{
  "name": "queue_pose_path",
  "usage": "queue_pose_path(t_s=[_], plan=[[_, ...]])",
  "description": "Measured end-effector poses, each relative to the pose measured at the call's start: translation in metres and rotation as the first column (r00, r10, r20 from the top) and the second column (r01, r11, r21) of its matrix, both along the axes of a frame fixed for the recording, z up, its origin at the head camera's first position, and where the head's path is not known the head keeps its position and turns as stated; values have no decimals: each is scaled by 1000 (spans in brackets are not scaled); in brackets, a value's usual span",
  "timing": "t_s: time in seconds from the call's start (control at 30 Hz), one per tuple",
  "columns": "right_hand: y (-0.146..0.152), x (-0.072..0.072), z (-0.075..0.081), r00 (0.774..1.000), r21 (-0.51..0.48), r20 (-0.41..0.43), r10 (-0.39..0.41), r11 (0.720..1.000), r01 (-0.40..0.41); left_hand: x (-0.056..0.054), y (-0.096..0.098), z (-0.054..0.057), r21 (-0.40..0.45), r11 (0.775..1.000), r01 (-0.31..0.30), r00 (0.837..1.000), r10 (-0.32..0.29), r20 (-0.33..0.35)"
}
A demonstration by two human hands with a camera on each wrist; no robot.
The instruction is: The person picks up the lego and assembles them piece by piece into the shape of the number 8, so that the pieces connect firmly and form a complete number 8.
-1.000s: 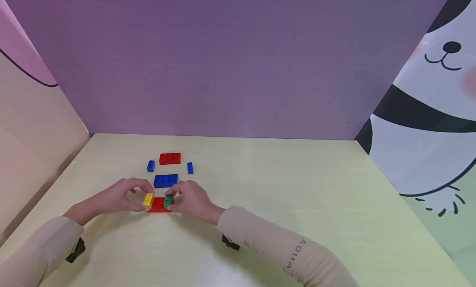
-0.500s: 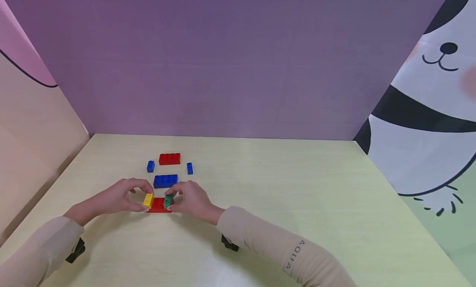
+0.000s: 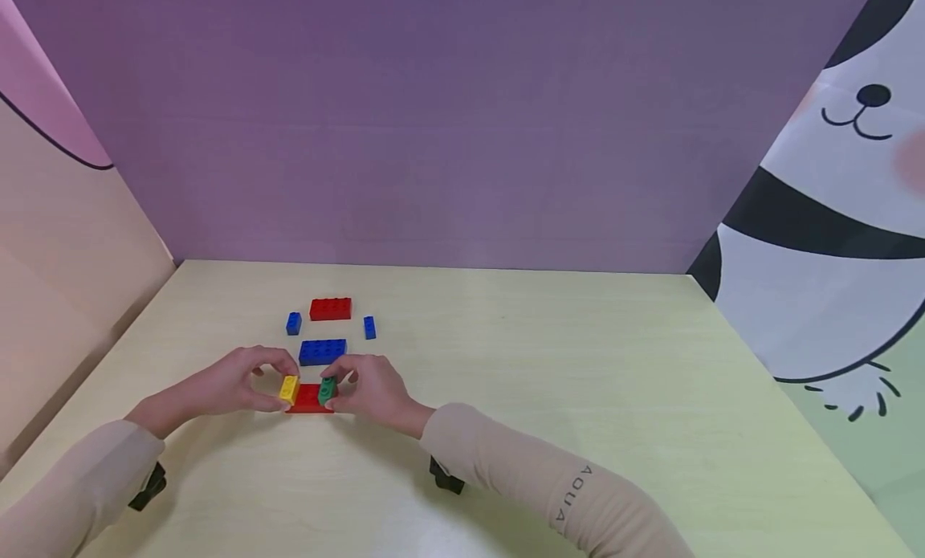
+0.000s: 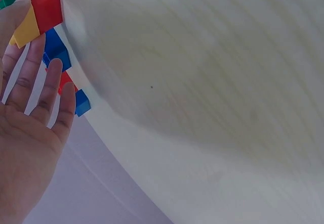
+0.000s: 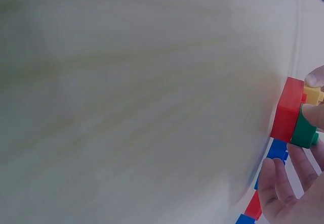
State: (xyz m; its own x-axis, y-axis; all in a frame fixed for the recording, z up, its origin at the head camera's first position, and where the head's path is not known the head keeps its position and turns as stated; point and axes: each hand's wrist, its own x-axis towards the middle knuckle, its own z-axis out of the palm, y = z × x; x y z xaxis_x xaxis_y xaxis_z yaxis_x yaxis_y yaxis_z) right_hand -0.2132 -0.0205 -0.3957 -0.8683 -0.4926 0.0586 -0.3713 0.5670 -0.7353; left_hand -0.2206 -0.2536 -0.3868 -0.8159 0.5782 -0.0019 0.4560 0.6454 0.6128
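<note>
A red toy brick [image 3: 308, 397] lies flat near the front of the brick group. On its left end sits a small yellow brick [image 3: 289, 389], pinched between thumb and fingers of my left hand [image 3: 249, 381]. My right hand [image 3: 376, 391] pinches a small green brick [image 3: 328, 390] on the red brick's right end. Red studs show between the two small bricks. In the right wrist view the green brick [image 5: 303, 128] stands against the red brick [image 5: 287, 110], thumb on its near side. The left wrist view has the yellow brick [image 4: 27, 28] partly hidden by the left thumb.
Just behind the hands lies a long blue brick [image 3: 322, 352]. Farther back are a second red brick [image 3: 331, 309] and two small blue bricks, one on the left [image 3: 293, 323] and one on the right [image 3: 369, 327]. The pale table [image 3: 578, 365] ends at a purple wall.
</note>
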Motion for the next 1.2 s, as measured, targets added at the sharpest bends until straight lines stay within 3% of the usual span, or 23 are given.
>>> queue_pose_path(t_s=[0.57, 1.2], plan=[[-1, 4, -6, 997, -95, 75, -32, 995, 39, 1, 1, -1, -6, 1000, -23, 1000, 23, 18], [1, 2, -8, 993, -114, 115, -29, 993, 42, -2, 1, 1, -11, 1000, -25, 999, 25, 40]])
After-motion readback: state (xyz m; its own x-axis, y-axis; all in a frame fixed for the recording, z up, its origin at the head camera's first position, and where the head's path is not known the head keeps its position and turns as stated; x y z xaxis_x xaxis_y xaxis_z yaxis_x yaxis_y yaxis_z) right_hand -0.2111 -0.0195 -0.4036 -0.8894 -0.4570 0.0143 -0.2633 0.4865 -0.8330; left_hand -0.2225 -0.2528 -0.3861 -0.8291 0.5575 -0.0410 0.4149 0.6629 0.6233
